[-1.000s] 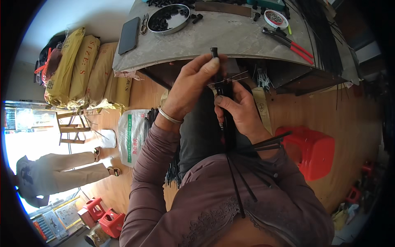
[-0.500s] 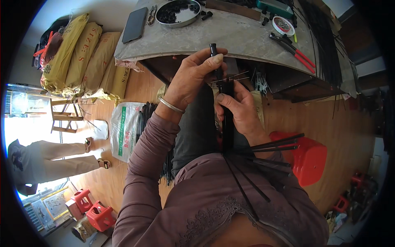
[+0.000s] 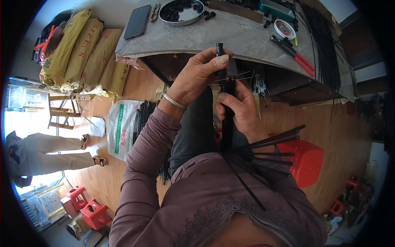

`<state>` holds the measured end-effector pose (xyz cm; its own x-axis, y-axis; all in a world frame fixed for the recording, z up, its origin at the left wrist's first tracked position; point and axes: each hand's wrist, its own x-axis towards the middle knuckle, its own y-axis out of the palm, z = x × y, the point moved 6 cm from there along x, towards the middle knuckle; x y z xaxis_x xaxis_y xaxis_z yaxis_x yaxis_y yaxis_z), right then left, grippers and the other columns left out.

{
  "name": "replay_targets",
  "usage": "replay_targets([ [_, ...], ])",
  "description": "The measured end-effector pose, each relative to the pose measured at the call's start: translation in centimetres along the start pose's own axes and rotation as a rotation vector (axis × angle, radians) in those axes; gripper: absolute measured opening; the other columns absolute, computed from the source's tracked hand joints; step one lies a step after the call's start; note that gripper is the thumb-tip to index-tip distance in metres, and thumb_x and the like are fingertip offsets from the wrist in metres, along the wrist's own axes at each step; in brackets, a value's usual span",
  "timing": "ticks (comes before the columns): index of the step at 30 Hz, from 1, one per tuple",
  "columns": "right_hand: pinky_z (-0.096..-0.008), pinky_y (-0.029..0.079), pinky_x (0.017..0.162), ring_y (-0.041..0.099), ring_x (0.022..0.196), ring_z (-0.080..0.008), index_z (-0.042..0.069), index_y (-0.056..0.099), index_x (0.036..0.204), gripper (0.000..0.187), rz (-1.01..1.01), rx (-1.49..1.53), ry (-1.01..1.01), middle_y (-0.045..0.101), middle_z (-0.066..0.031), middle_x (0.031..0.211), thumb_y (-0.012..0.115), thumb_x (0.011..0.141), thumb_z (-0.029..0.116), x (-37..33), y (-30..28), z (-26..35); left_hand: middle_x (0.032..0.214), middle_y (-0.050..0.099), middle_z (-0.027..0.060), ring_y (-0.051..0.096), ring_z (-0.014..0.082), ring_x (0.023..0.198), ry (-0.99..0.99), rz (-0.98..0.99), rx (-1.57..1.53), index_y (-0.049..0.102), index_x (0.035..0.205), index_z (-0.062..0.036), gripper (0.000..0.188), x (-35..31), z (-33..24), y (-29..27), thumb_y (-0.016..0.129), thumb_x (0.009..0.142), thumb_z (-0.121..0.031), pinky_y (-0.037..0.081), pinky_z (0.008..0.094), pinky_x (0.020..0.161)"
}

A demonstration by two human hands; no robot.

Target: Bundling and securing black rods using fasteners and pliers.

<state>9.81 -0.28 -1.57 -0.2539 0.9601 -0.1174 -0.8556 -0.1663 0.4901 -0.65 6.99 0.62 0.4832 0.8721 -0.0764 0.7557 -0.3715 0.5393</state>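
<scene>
Above my lap my left hand (image 3: 199, 70) pinches a black cylinder with a flared top (image 3: 219, 48) between thumb and fingers. My right hand (image 3: 242, 109), just below and to the right, is closed round a bundle of thin black rods (image 3: 227, 131) resembling an umbrella frame. Thin metal wires (image 3: 243, 75) stick out sideways where the cylinder meets the bundle's top. At the lower end, several black rods (image 3: 273, 155) fan out over my body to the right. How the cylinder joins the bundle is hidden by my fingers.
The grey table (image 3: 181, 43) ahead bears a round tray (image 3: 180, 22) of black parts, a phone (image 3: 137, 22), red-handled pliers (image 3: 294, 55) and a small white bowl (image 3: 284, 29). A red stool (image 3: 306, 160) stands right. Leftward are yellow sacks (image 3: 86, 53) and another person's legs (image 3: 61, 152).
Both hands keep their grips, and the cylinder stays at the bundle's top. The fanned rods have shifted, with fewer pointing down over my front. The whole view has turned slightly.
</scene>
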Motion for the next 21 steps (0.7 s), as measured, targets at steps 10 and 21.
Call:
replay_targets([
  [10,-0.0289,0.045,0.051,0.054,0.06,-0.0142,0.003,0.053,0.099,0.015,-0.018,0.025,-0.005,0.055,-0.0053,0.076,0.062,0.089,0.009,-0.2,-0.2,0.5,0.096,0.062,0.0033,0.059,0.0141,0.09,0.036,0.038,-0.034,0.053,0.125,0.0017,0.041,-0.6,-1.5,1.7,0.054,0.097,-0.029,0.046,0.0305,0.089],
  [21,-0.0291,0.045,0.051,0.055,0.059,-0.0143,0.003,0.053,0.1,0.015,-0.013,0.005,-0.012,0.056,-0.0059,0.076,0.062,0.089,0.008,-0.3,-0.1,0.4,0.09,0.063,0.0036,0.06,0.0139,0.081,0.084,-0.004,-0.034,0.062,0.105,-0.0033,0.022,0.5,-0.6,0.5,0.065,0.091,-0.02,0.049,0.027,0.077],
])
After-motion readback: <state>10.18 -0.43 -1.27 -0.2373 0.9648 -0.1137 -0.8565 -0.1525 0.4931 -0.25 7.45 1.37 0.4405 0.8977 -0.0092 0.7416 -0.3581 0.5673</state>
